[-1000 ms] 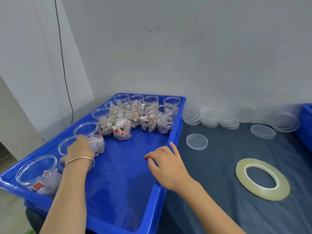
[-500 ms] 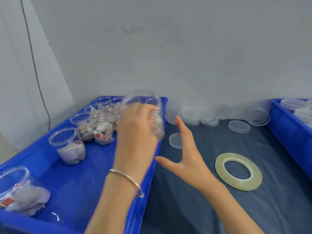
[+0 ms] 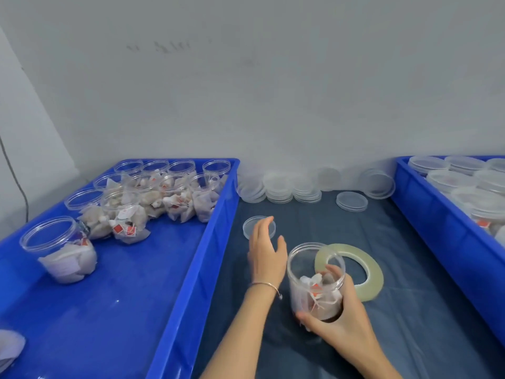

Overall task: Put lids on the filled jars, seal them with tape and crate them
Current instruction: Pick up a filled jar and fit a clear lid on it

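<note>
Head view, left to right: the left hand (image 3: pixel 266 251) reaches with loosely spread fingers toward the single clear round plastic lid (image 3: pixel 258 227) on the dark cloth. Right of it, the right hand (image 3: pixel 337 321) curls around the open clear plastic jar of tea bags (image 3: pixel 315 281), standing beside the pale tape ring (image 3: pixel 363 272). Keeping the jar upright and steady should let the lid seat level.

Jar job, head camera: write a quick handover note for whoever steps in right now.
Right hand grips an open filled jar on the dark table cover.
Left hand is open, reaching over the single loose lid, not holding it.
Tape roll lies flat just behind the jar.
Left crate holds unlidded filled jars; lid stacks line the wall.
Right crate already holds lidded jars.
Left to do: lid this jar, tape it, crate it, then the rest.
</note>
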Action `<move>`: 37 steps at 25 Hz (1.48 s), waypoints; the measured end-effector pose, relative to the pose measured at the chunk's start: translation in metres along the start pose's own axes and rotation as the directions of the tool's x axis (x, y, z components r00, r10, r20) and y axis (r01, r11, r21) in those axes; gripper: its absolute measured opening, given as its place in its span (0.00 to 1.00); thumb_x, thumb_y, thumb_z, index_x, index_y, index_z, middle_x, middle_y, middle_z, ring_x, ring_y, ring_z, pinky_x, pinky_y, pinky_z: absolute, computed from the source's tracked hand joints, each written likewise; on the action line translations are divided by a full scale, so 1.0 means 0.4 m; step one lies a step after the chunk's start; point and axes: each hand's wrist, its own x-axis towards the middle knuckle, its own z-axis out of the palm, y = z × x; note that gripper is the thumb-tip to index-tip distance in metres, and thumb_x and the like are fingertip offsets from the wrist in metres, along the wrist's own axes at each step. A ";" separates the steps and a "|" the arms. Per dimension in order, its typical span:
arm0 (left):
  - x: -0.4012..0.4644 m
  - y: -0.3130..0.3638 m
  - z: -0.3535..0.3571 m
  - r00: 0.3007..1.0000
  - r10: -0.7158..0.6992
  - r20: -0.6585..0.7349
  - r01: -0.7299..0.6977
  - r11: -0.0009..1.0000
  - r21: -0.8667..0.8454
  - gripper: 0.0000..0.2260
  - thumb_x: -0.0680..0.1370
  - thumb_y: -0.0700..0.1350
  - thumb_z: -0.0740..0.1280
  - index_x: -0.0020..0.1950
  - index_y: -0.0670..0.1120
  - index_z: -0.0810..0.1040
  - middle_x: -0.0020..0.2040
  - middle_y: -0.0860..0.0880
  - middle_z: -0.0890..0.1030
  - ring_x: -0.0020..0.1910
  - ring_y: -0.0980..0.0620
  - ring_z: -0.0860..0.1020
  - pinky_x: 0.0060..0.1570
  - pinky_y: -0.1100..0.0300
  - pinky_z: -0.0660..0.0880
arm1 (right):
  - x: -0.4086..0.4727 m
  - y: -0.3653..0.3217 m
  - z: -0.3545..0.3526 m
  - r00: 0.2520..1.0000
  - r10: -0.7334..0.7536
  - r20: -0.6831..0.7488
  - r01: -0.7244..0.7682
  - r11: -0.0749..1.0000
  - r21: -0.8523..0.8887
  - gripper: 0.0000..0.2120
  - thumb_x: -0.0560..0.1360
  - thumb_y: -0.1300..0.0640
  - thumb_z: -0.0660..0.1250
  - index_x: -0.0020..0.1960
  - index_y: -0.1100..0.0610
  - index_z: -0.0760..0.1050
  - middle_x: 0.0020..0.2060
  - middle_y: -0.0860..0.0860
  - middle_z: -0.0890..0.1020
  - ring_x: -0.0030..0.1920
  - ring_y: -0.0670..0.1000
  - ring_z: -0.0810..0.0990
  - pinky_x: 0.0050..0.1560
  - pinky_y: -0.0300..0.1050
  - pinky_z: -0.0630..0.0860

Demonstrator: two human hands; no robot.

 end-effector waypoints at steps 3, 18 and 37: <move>0.068 -0.093 0.011 0.931 -0.208 0.299 0.005 0.828 0.561 0.27 0.82 0.49 0.57 0.78 0.48 0.50 0.79 0.52 0.51 0.78 0.48 0.45 0.72 0.40 0.51 | 0.000 0.012 0.001 0.997 -0.007 0.078 0.010 0.999 -0.041 0.47 0.55 0.46 0.82 0.68 0.36 0.61 0.60 0.35 0.75 0.62 0.38 0.74 0.58 0.32 0.71; -0.058 0.152 -0.139 0.810 0.503 0.300 -0.303 0.798 -0.521 0.03 0.77 0.42 0.68 0.49 0.44 0.79 0.46 0.53 0.82 0.50 0.55 0.81 0.54 0.61 0.76 | 0.123 -0.269 -0.085 0.945 -0.327 0.017 0.313 0.918 0.245 0.30 0.75 0.42 0.64 0.71 0.29 0.53 0.62 0.32 0.72 0.60 0.38 0.76 0.57 0.40 0.76; -0.082 -0.009 0.015 0.867 0.368 0.336 -0.422 0.901 0.101 0.24 0.71 0.41 0.72 0.56 0.62 0.65 0.51 0.65 0.75 0.50 0.75 0.73 0.50 0.80 0.69 | 0.106 -0.225 0.014 0.954 -0.214 0.211 0.278 0.357 -0.892 0.27 0.73 0.41 0.61 0.60 0.60 0.78 0.53 0.58 0.81 0.53 0.59 0.81 0.49 0.49 0.79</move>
